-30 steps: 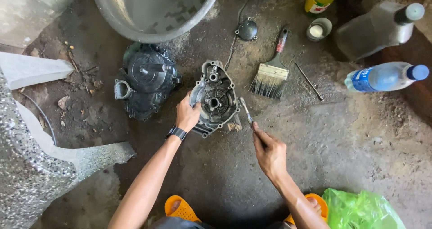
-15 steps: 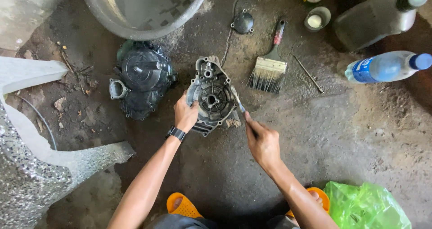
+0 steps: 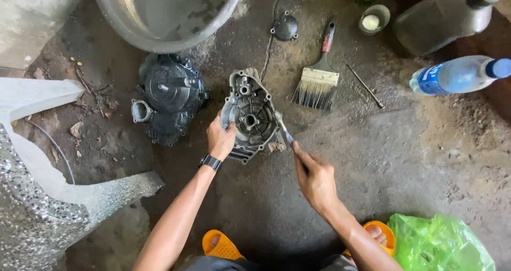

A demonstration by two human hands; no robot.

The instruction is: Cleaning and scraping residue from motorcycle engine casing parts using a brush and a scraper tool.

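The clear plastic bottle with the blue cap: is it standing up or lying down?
Lying down: the clear plastic bottle with the blue cap rests on its side on the dirty floor.

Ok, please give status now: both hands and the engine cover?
Left hand grips grey engine cover, holding it tilted up. Right hand holds thin tool, tip at cover's right edge. Paintbrush lies beside, not blocking.

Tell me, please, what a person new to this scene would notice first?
In the middle, the left hand steadies a grey engine cover on the dirty floor while the right hand holds a thin tool to its edge. A paintbrush lies just right of it, a dark engine part left.
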